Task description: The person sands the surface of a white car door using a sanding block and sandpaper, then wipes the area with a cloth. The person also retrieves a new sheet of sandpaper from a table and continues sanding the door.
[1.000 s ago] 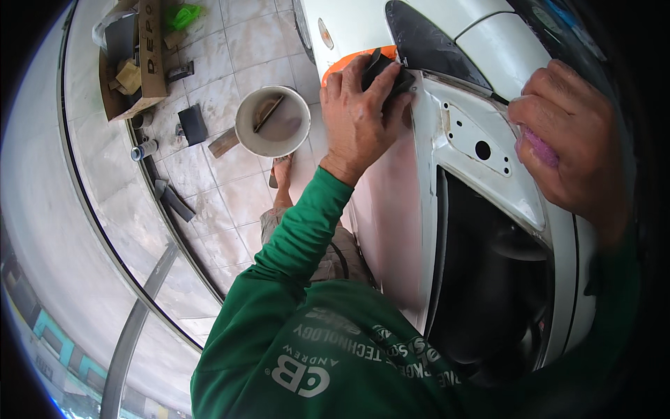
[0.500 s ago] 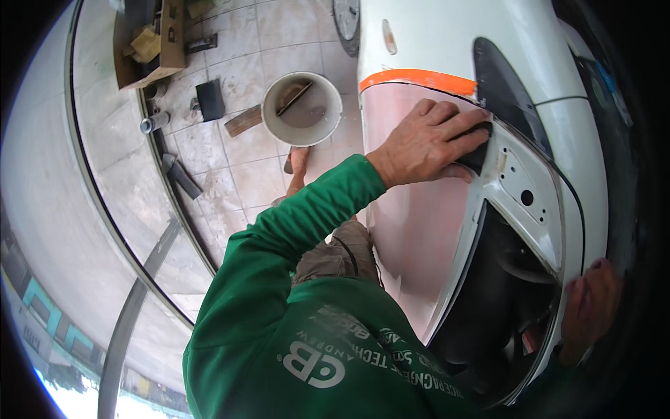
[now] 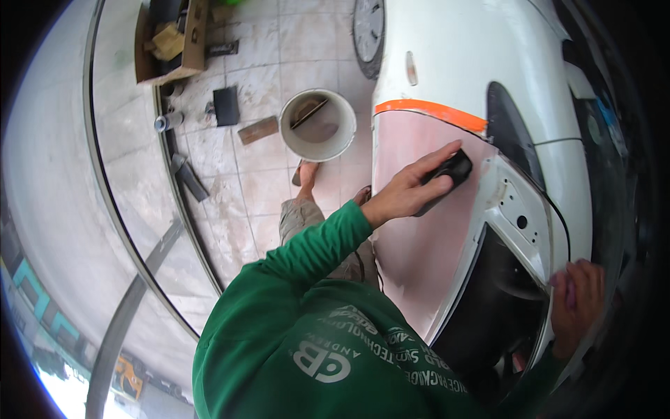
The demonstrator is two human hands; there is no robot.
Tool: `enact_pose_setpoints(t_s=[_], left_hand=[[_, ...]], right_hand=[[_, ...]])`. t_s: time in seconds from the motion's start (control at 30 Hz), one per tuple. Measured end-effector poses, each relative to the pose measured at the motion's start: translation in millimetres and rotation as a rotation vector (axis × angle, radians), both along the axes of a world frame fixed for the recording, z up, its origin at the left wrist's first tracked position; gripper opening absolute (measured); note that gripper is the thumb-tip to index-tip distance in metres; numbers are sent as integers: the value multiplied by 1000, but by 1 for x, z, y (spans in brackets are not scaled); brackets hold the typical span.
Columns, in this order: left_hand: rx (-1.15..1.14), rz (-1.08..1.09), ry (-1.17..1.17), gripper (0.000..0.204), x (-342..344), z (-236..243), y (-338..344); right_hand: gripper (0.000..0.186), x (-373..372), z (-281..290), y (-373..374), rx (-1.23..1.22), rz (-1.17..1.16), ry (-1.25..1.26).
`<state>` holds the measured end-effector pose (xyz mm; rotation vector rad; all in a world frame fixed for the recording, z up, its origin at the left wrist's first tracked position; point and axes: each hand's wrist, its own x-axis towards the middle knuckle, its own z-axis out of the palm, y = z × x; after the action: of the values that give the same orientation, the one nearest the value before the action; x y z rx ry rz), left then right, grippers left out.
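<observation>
My left hand [image 3: 412, 188] is closed round a black sanding block [image 3: 455, 167], holding it against the pink-filled door panel [image 3: 426, 244] of a white car. The thumb lies on the near side of the block and the fingers on the far side. To the right, my right hand [image 3: 578, 304] is curled at the outer edge of the car's window frame. A small purple thing [image 3: 571, 293] shows between its fingers, too little of it to name. Orange tape [image 3: 429, 112] runs along the fender edge ahead of the door.
On the tiled floor stands a white bucket [image 3: 286, 129] of cloudy water with a brown block in it. Beside it lie a brown block [image 3: 258, 130] and a black pad [image 3: 226, 106]. A cardboard box [image 3: 194, 49] and a can [image 3: 167, 121] stand by the glass partition.
My left hand has drawn the sanding block back from the door's front corner, down and left onto the pink panel. My right hand stays by the window frame. The view has shifted slightly.
</observation>
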<state>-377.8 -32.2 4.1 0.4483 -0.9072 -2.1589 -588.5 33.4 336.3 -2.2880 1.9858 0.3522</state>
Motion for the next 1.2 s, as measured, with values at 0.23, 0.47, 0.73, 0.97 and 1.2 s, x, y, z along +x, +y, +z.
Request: enact_pose_setpoints(t_s=[0.23, 0.47, 0.73, 0.97, 1.2], left_hand=[[-63, -34, -101, 64, 43, 52, -3], [204, -122, -341, 45, 76, 39, -8], [16, -131, -657, 45, 121, -77, -74], [-1088, 364, -444, 50, -132, 138, -193], [-1291, 150, -1099, 69, -325, 149, -246]], right_hand=[[112, 81, -129, 7, 79, -414, -590], [66, 114, -255, 25, 6, -540, -1033], [39, 89, -234, 84, -58, -803, -1014], [31, 99, -190, 133, -255, -1105, -1268], [67, 107, -171, 163, -301, -1092, -1265]])
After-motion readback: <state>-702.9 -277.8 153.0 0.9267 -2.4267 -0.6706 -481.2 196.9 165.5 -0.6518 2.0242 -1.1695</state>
